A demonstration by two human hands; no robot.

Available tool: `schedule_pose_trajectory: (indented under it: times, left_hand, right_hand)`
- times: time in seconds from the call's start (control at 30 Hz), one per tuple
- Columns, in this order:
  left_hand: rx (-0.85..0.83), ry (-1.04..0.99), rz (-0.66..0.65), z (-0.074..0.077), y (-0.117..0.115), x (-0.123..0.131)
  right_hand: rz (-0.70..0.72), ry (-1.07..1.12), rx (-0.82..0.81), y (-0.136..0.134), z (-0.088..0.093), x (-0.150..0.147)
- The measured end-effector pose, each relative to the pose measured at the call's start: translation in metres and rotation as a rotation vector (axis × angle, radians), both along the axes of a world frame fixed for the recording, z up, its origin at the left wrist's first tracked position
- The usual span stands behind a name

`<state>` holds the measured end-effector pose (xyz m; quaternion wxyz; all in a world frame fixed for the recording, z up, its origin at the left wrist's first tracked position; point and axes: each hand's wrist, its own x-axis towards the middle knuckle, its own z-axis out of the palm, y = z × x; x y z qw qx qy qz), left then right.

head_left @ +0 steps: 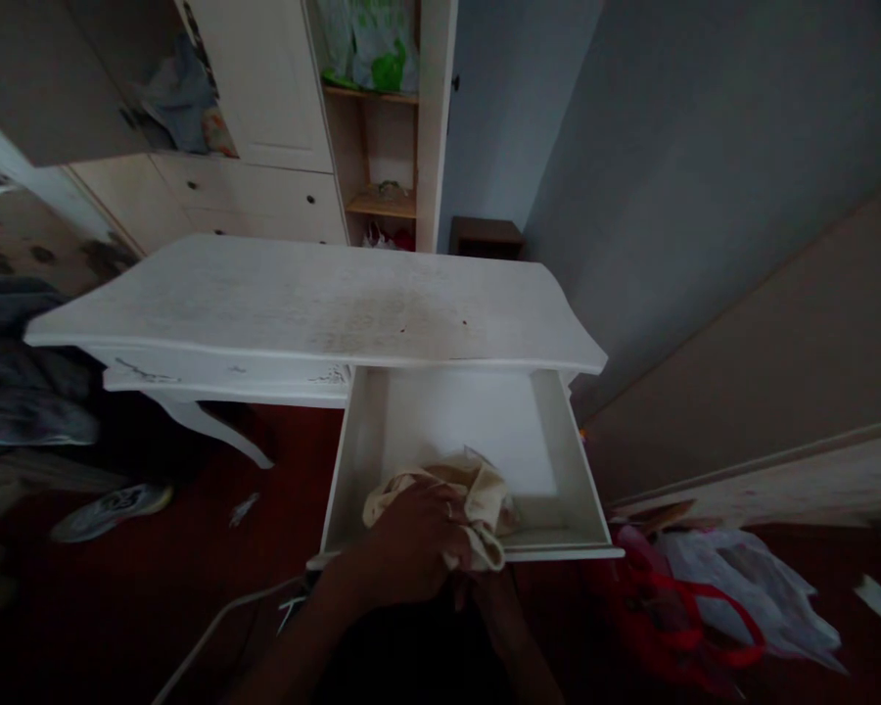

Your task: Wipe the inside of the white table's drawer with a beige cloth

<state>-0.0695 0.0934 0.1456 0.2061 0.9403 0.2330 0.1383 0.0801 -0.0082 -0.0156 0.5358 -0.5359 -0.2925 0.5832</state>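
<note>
A cream-coloured cloth (485, 499) lies bunched in the front part of a pulled-out white drawer (477, 411), one fold hanging over the drawer's front edge. My left hand (418, 539), with a ring on one finger, is closed over the cloth from the left. Just below the drawer front, my right hand (490, 592) meets the hanging fold. Its fingers seem closed on that fold, though the cloth and my left hand partly hide them. The drawer belongs to a white desk (264, 294) whose top has dark smudges.
Behind the desk stands a cream wardrobe (271, 88) with open shelves. Bags, a white plastic one (756, 587) and a red-handled one (675, 607), lie on the floor at right. A shoe (114, 511) and a pale cable (220, 627) are at left.
</note>
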Motion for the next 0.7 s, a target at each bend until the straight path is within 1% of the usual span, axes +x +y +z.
schedule_pose_trajectory:
  times: [0.07, 0.17, 0.3, 0.4, 0.5, 0.6, 0.7]
  left_hand:
    - [0.009, -0.028, 0.090, -0.002, -0.002, -0.026]
    - [0.048, -0.073, 0.183, -0.012, -0.001, -0.057]
    - [0.187, -0.103, 0.243, -0.028, 0.013, -0.081]
    - [0.266, -0.081, 0.256, -0.037, 0.032, -0.088]
    - [0.282, -0.078, 0.248, -0.042, 0.056, -0.087]
    - [0.279, -0.094, 0.251, -0.041, 0.086, -0.083]
    - [0.294, -0.097, 0.280, -0.036, 0.117, -0.077]
  right_hand:
    - [0.033, 0.031, 0.027, -0.002, 0.003, 0.003]
    - [0.065, 0.013, 0.028, -0.004, 0.009, 0.006]
    - [0.071, 0.016, 0.009, -0.002, 0.013, 0.007]
    - [0.044, 0.021, -0.009, -0.001, 0.008, 0.005]
    - [0.025, 0.015, -0.008, -0.002, 0.001, 0.006]
    - [0.002, -0.022, -0.018, -0.003, -0.005, 0.008]
    - [-0.014, -0.057, -0.030, -0.003, -0.010, 0.010]
